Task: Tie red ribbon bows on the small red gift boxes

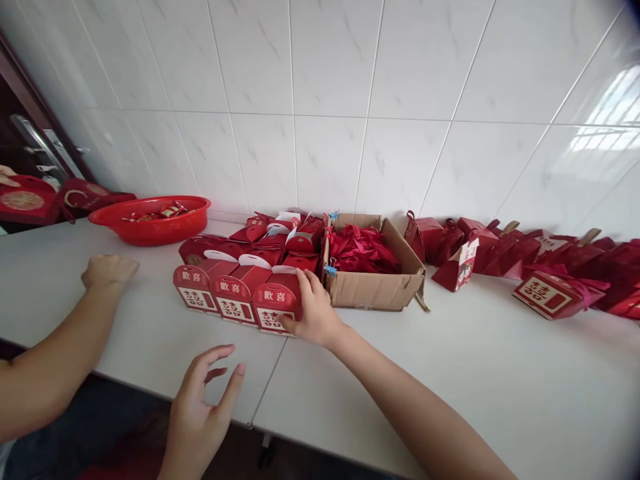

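The white desk (400, 380) runs the width of the view, pushed against a wall (330, 60) of large pale tiles with faint grey veins; a seam (270, 379) crosses its front part near the middle; a bright, barred patch of light (610, 110) shines off the tiles at the upper right; at the far left is a dark door with a metal handle (37, 140); beneath the front edge all is dim.

On the desk, left of the middle, sits a block of red boxes, three of them in the front row with white panels and gold characters; the right hand (320, 317) is at the end one, the front right box (273, 298), its thumb on the front and its fingers clamped round the right side; the left hand (200, 407) hangs before the desk edge, fingers and thumb apart, holding nothing.

Just right of the block stands an open cardboard box (373, 291) full of red ribbons (365, 248), blue clips on its left edge; farther right, more red packages (505, 253) line the wall; to the left is a red basin (155, 230) of small wrapped pieces (167, 211); near it, another person's fist (110, 270) rests over the desk.
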Demonstrator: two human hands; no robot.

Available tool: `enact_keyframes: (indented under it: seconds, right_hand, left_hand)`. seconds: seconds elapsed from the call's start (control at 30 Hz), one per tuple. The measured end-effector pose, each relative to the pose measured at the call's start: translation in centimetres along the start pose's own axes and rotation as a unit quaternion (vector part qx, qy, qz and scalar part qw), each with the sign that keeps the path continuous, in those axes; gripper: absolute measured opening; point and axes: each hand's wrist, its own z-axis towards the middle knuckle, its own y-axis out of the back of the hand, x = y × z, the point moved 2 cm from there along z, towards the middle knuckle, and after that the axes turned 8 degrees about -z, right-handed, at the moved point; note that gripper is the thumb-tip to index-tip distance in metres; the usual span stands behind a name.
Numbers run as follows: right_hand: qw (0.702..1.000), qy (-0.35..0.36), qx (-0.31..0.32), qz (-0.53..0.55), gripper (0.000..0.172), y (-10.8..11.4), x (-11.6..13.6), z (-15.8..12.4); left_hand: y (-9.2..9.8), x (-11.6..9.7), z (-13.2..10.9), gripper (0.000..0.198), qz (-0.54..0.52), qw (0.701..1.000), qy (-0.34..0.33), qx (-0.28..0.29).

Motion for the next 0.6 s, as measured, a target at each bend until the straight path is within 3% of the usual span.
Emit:
enact_keyframes:
  seconds: [0.1,0.27,0.4,0.5,0.6]
  right_hand:
    - [0.999,0.038,0.01,0.014,0.087,1.1,-0.7,-0.8]
    - [0.992,0.109,0.03,0.048,0.097,4.1,-2.0,-5.2]
    - [0.998,0.063,-0.016,0.014,0.091,7.6,-5.8,-10.6]
    - [0.991,0.012,-0.123,-0.045,0.084,11.0,-10.1,-14.4]
    - [0.973,-0.054,-0.202,-0.098,0.074,13.9,-13.7,-16.7]
  left_hand:
    - [-0.1,-0.3,-0.3,0.036,-0.022,0.999,0.03,0.008]
    - [-2.3,-1.2,-0.6,0.041,-0.033,0.998,0.034,0.047]
    - [-4.0,-2.7,0.0,0.034,-0.04,0.994,-0.029,0.095]
    - [-5.1,-5.8,1.9,0.03,-0.01,0.988,-0.114,0.099]
    - [-7.4,-11.2,5.8,0.019,0.02,0.962,-0.254,0.098]
